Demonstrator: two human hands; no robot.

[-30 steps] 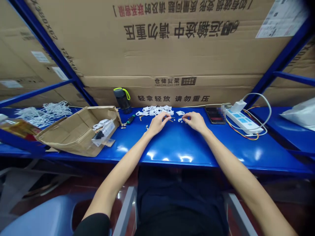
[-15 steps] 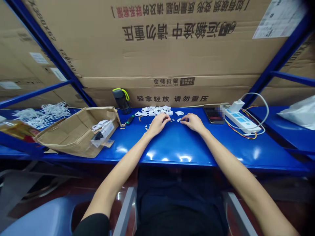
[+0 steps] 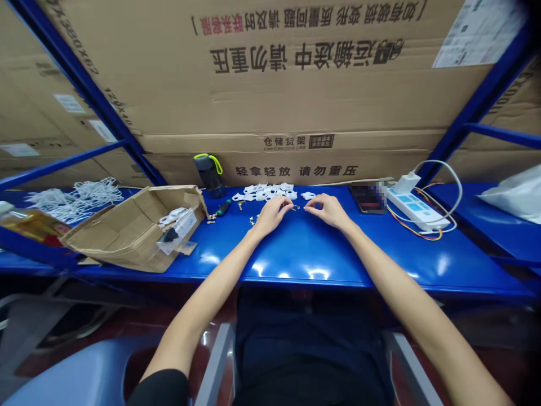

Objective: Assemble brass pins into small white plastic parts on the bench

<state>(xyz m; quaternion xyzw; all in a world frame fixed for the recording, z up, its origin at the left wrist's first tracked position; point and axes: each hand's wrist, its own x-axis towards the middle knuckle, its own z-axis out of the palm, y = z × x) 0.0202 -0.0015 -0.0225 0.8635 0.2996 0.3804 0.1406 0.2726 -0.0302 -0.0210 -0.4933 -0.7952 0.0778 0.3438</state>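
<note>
Right hand [image 3: 330, 210] has shifted slightly left, towards the left hand [image 3: 270, 215]; the small white bits that showed by its fingertips are out of sight now, perhaps covered. Left fingers clamped on a thin brass-coloured piece [image 3: 296, 207], midway along the surface [image 3: 313, 248], nearer its far edge. Right fingers drawn close; cannot tell whether they grip anything. Step in hand, by my reading: bringing small parts together; next move calls for a steady left pinch and fine right-hand alignment. White parts [image 3: 264, 192] heaped by the far edge, one loose white part [image 3: 308, 195] beside them. Metal bits [image 3: 253, 219] just left of the left hand. Towards the left end: green-handled tool [image 3: 224, 207], bottle [image 3: 210, 176], open cardboard box [image 3: 114, 231] reaching the near edge. Towards the right end: phone [image 3: 367, 198], power strip [image 3: 416, 208]. Printed cardboard [image 3: 270, 101] stands behind the far edge; blue chair [image 3: 71, 372] below the near left corner.
</note>
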